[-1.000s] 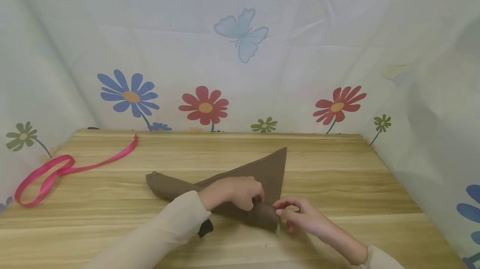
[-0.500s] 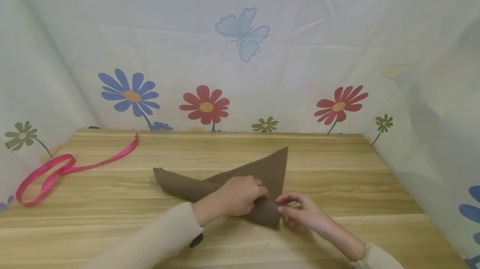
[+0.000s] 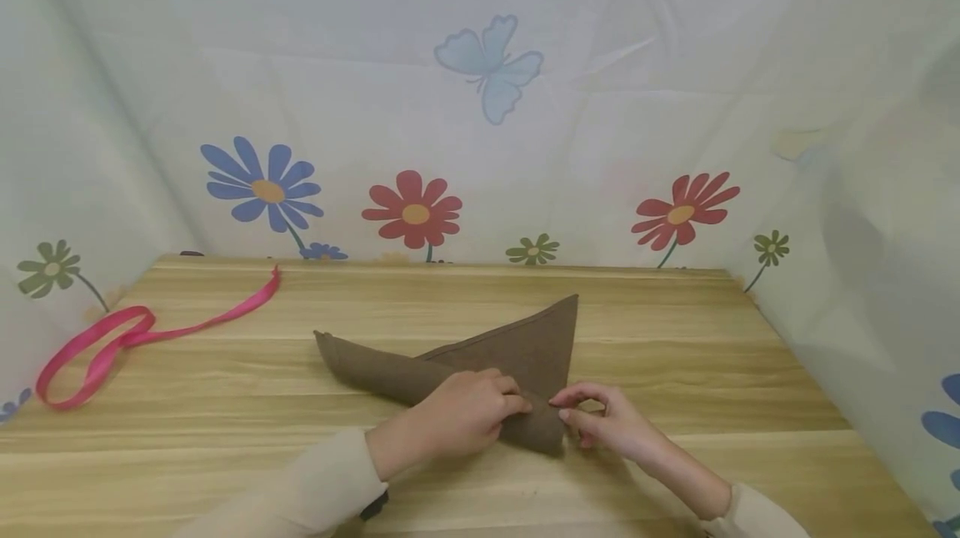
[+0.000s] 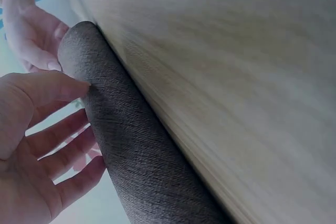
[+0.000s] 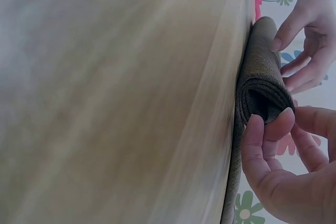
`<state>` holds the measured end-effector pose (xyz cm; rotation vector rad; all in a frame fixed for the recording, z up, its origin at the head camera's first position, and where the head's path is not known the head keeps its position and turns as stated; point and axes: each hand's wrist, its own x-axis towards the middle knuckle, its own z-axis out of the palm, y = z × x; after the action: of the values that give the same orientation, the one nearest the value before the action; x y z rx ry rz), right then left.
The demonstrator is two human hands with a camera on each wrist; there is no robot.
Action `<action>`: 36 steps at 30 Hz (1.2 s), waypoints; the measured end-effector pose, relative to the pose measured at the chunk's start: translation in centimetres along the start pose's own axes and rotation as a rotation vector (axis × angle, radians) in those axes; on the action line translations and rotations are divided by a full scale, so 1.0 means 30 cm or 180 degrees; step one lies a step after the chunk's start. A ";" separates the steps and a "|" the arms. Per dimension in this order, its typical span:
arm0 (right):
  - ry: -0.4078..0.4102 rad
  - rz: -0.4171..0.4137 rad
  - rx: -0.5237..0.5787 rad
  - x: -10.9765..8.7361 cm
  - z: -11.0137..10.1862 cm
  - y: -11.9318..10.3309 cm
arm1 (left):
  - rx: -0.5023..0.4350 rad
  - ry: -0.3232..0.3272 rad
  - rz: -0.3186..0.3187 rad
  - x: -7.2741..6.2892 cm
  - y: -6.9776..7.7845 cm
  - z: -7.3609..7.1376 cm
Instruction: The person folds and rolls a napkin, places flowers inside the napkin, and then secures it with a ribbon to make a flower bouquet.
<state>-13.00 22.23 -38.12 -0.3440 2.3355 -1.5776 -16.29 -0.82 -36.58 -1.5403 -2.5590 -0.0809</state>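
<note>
A brown cloth [image 3: 536,346] with a stitched edge lies mid-table, its near side rolled into a tube and its far corner flat and pointed. My left hand [image 3: 467,414] holds the roll near its right half, the thumb and bent fingertips against the fabric [image 4: 139,145] in the left wrist view. At the roll's right end, my right hand [image 3: 611,423] pinches the fabric. The right wrist view shows the wound layers of the roll [image 5: 262,59] around a hollow middle, with the right fingertips [image 5: 255,124] at the lower rim. The roll's underside is hidden.
A looped pink ribbon [image 3: 138,338] lies at the left of the wood-grain table [image 3: 675,329]. Pale curtains [image 3: 360,87] printed with flowers and a butterfly stand behind and at both sides. Pink also shows past the roll in the right wrist view.
My left hand has slid slightly left and nearer along the roll. The roll's left end has shifted right and a little farther away. My right hand keeps its pinch at the end.
</note>
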 end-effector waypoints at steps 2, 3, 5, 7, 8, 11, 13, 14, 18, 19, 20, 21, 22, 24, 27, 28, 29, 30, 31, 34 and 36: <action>0.0005 0.0014 0.0012 0.000 0.000 0.000 | -0.0004 -0.0004 -0.0014 0.002 -0.001 0.006; 0.0008 0.0021 0.0017 0.000 -0.001 0.000 | -0.0010 -0.0008 -0.0022 0.004 -0.001 0.009; 0.0001 0.0035 0.0017 0.000 -0.001 0.000 | -0.0040 -0.0021 -0.0039 0.007 -0.003 0.013; -0.0014 0.0039 0.0010 0.000 -0.001 0.000 | -0.0070 -0.0045 -0.0050 0.010 -0.004 0.015; -0.0022 0.0051 0.0004 0.001 -0.001 0.001 | -0.0086 -0.0061 -0.0054 0.011 -0.005 0.016; -0.0044 0.0078 -0.0002 0.001 0.000 0.004 | -0.0118 -0.0105 -0.0069 0.014 -0.006 0.018; -0.0057 0.0093 -0.0020 0.004 0.001 0.007 | -0.0114 -0.0128 -0.0073 0.016 -0.006 0.019; -0.0062 0.0102 -0.0021 0.004 0.002 0.008 | -0.0112 -0.0127 -0.0068 0.017 -0.006 0.019; -0.0100 0.0134 -0.0021 0.008 0.004 0.011 | -0.0096 -0.0169 -0.0053 0.022 -0.007 0.023; -0.0112 0.0142 -0.0019 0.008 0.004 0.012 | -0.0098 -0.0185 -0.0048 0.024 -0.007 0.023; -0.0119 0.0155 -0.0019 0.009 0.004 0.012 | -0.0105 -0.0204 -0.0045 0.025 -0.007 0.023; -0.0124 0.0166 -0.0025 0.009 0.005 0.012 | -0.0110 -0.0232 -0.0047 0.027 -0.008 0.024; -0.0127 0.0175 -0.0032 0.010 0.006 0.011 | -0.0111 -0.0252 -0.0048 0.028 -0.009 0.025; -0.0128 0.0186 -0.0044 0.012 0.008 0.012 | -0.0135 -0.0293 -0.0052 0.031 -0.011 0.029; -0.0137 0.0188 -0.0049 0.015 0.009 0.015 | -0.0178 -0.0342 -0.0067 0.037 -0.015 0.035; -0.0136 0.0195 -0.0052 0.016 0.009 0.016 | -0.0191 -0.0360 -0.0076 0.040 -0.015 0.035; -0.0131 0.0195 -0.0058 0.016 0.008 0.017 | -0.0214 -0.0377 -0.0083 0.042 -0.014 0.034; -0.0128 0.0199 -0.0060 0.016 0.008 0.018 | -0.0229 -0.0393 -0.0094 0.043 -0.014 0.033; -0.0124 0.0201 -0.0070 0.017 0.008 0.019 | -0.0237 -0.0408 -0.0100 0.044 -0.014 0.032; -0.0091 0.0213 -0.0112 0.018 0.009 0.019 | -0.0255 -0.0466 -0.0125 0.044 -0.012 0.024; -0.0076 0.0218 -0.0142 0.020 0.011 0.018 | -0.0233 -0.0521 -0.0134 0.042 -0.009 0.018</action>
<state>-13.44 21.95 -38.80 -0.2882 2.3417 -1.4840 -17.18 0.22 -36.90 -1.5799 -2.7442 -0.0560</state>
